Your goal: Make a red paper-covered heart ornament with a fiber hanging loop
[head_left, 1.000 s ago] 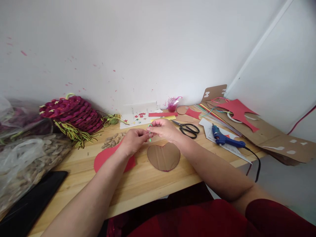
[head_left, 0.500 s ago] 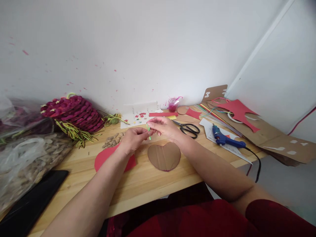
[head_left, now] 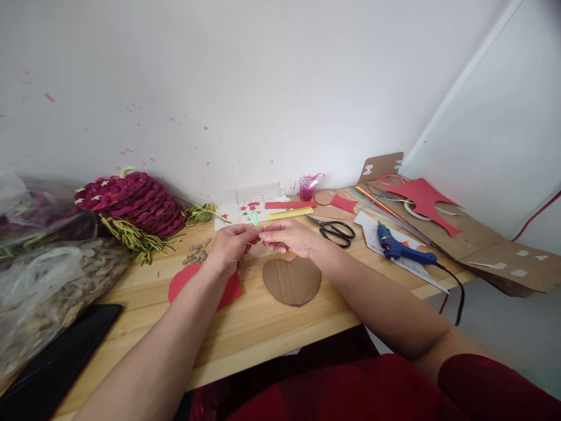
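Observation:
A small loop of bright green cord [head_left: 254, 218] sticks up from between my fingertips. My left hand [head_left: 233, 245] pinches it from one side, and my right hand [head_left: 287, 237] has thumb and finger closed on it from the other. Both hands meet above the table, their fingertips touching. Below my right hand lies a heart-shaped piece of brown cardboard [head_left: 291, 282]. A red paper heart [head_left: 186, 283] lies partly hidden under my left forearm. Behind my left wrist is a small pile of peanuts in their shells [head_left: 198, 253].
Black-handled scissors [head_left: 337, 233] and a blue glue gun [head_left: 405, 250] lie to the right, its cord over the edge. At left are a magenta-and-yellow yarn piece [head_left: 135, 202], a bag of peanuts [head_left: 87, 280] and a black tablet-like slab [head_left: 65, 356]. Star cutouts [head_left: 250, 206] lie behind my hands.
The green cord, which hung as a strip between my fingers, now stands up as a small loop. My right hand has come down slightly, and the yellow strip behind it shows more.

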{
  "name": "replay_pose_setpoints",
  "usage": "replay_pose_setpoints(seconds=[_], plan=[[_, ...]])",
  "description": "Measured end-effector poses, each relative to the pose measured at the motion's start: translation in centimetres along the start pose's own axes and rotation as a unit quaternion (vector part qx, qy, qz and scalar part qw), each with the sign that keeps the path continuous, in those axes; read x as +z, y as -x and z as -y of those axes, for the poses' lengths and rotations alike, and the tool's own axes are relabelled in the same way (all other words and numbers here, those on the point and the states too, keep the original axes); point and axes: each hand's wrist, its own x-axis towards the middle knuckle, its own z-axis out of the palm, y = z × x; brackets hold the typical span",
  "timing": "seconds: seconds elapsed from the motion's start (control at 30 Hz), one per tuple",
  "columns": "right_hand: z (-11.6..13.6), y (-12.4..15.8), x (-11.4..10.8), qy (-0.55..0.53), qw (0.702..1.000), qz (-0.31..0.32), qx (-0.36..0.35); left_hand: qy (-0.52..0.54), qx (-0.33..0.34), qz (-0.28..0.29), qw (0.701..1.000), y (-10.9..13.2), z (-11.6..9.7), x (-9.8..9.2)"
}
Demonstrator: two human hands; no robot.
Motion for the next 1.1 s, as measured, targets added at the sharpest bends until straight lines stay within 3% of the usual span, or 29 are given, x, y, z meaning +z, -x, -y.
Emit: replay_pose_setpoints(seconds=[0.4, 0.6, 0.67, 0.77, 0.87, 1.0, 1.1], plan=[[0.16, 0.14, 0.27, 0.045, 0.999, -0.016, 0.008, -0.002, 0.000, 0.025, 1.000, -0.11, 0.23, -0.13], [0.47, 0.52, 0.09, 0.167, 0.985, -0.029, -0.014, -0.004, -0.006, 0.008, 1.000, -0.04, 0.07, -0.09], [0.51, 0.49, -0.07, 0.297, 0.952, -0.039, -0.061, 0.003, -0.003, -0.023, 1.000, -0.12, -0.14, -0.27], [0.38, 0.31, -0.17, 0.475, 0.868, -0.075, -0.125, 0.022, 0.018, -0.069, 0.997, -0.38, -0.49, -0.67], [0.16, 0.24, 0.05, 0.534, 0.829, -0.075, -0.147, 0.039, 0.028, -0.093, 0.994, -0.62, -0.70, -0.92], [-0.07, 0.37, 0.45, 0.643, 0.745, -0.042, -0.172, 0.048, 0.030, -0.092, 0.994, -0.67, -0.62, -0.87], [-0.14, 0.47, 0.58, 0.662, 0.730, -0.047, -0.165, 0.046, 0.034, -0.089, 0.994, -0.62, -0.50, -0.81]])
